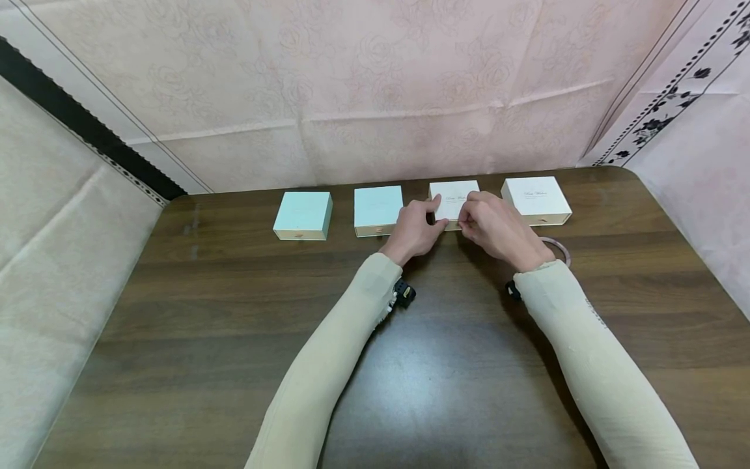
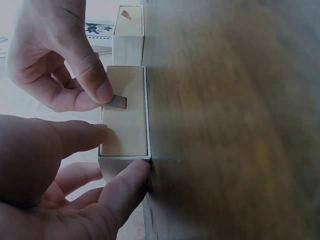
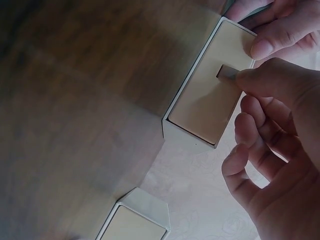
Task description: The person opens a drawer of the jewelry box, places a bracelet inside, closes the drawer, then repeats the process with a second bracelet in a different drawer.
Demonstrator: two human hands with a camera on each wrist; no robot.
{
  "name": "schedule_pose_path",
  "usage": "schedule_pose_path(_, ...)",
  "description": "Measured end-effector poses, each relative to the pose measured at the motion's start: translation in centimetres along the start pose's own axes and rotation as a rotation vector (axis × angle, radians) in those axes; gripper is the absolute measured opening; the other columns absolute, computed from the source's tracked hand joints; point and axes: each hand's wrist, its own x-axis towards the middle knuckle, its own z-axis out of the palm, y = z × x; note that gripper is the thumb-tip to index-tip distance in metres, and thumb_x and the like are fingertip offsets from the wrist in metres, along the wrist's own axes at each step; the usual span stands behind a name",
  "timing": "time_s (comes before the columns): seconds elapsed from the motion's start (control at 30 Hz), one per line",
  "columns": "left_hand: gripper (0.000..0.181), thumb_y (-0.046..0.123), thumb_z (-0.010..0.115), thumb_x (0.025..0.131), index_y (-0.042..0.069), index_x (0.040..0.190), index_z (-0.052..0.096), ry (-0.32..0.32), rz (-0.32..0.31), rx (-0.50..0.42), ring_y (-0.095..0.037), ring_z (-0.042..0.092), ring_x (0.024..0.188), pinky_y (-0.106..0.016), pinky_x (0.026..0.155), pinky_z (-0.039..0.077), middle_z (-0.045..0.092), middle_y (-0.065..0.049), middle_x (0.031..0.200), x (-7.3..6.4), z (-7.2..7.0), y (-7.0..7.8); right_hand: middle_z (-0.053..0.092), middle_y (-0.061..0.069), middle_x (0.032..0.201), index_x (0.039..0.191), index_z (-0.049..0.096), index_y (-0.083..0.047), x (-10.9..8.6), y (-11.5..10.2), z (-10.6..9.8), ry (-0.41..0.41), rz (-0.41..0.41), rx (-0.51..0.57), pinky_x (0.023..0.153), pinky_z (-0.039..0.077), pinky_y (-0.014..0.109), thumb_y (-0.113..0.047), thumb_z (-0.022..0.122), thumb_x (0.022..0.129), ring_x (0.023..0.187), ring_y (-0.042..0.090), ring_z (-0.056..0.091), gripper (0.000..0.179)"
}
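Observation:
A small white drawer box (image 1: 454,193) with a cream front (image 3: 210,95) sits near the table's far edge, faint lettering on its lid. My left hand (image 1: 415,229) holds this box at its left end, its thumb on the front and other fingers along the side. With thumb and fingertip, my right hand (image 1: 497,228) pinches the short grey pull tab (image 2: 118,102) in the middle of the drawer front. The drawer front lies about level with the box's rim. Part of the tab is hidden under the right thumb.
Two mint-green boxes (image 1: 303,212) (image 1: 377,205) stand to the left in the same row. Another white box (image 1: 536,195) is close by on the right. Behind the brown wooden table (image 1: 234,312) hangs a pale patterned cloth (image 1: 375,85).

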Motion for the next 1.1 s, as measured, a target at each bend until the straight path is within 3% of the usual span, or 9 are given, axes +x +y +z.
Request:
schedule_pose_path(0.33, 0.059, 0.024, 0.063, 0.103, 0.018, 0.157, 0.040, -0.030, -0.032, 0.008, -0.018, 0.039, 0.149, -0.030, 0.109, 0.046, 0.040, -0.007, 0.163, 0.08, -0.01, 0.15, 0.068, 0.006, 0.087, 0.085, 0.076, -0.003, 0.06, -0.09, -0.06, -0.009, 0.020, -0.006, 0.075, 0.054, 0.036, 0.003, 0.071, 0.087, 0.085, 0.023, 0.063, 0.008)
schedule_pose_path(0.57, 0.057, 0.022, 0.063, 0.103, 0.017, 0.156, 0.042, -0.015, -0.014, 0.003, -0.022, 0.043, 0.147, -0.029, 0.100, 0.047, 0.042, -0.007, 0.161, -0.03, -0.03, 0.11, 0.069, 0.005, 0.089, 0.086, 0.079, -0.003, 0.05, -0.08, -0.16, -0.029, 0.035, 0.007, 0.076, 0.054, 0.037, 0.003, 0.071, 0.089, 0.085, 0.023, 0.064, 0.010)
schedule_pose_path(0.8, 0.056, 0.021, 0.062, 0.103, 0.017, 0.155, 0.043, -0.014, -0.024, -0.002, -0.021, 0.040, 0.148, -0.031, 0.109, 0.046, 0.043, -0.005, 0.161, -0.01, -0.09, 0.20, 0.064, 0.001, 0.083, 0.088, 0.083, -0.009, -0.08, -0.19, -0.45, -0.052, 0.036, 0.005, 0.070, 0.047, 0.033, 0.002, 0.071, 0.090, 0.076, 0.017, 0.056, 0.017)
schedule_pose_path(1.1, 0.056, 0.019, 0.062, 0.103, 0.018, 0.155, 0.042, -0.015, -0.025, -0.003, -0.019, 0.041, 0.148, -0.030, 0.105, 0.047, 0.043, -0.003, 0.161, 0.01, -0.06, 0.14, 0.065, 0.001, 0.083, 0.091, 0.084, -0.008, -0.21, -0.33, -0.53, -0.063, 0.021, -0.003, 0.068, 0.048, 0.033, 0.001, 0.073, 0.090, 0.073, 0.016, 0.059, 0.015)
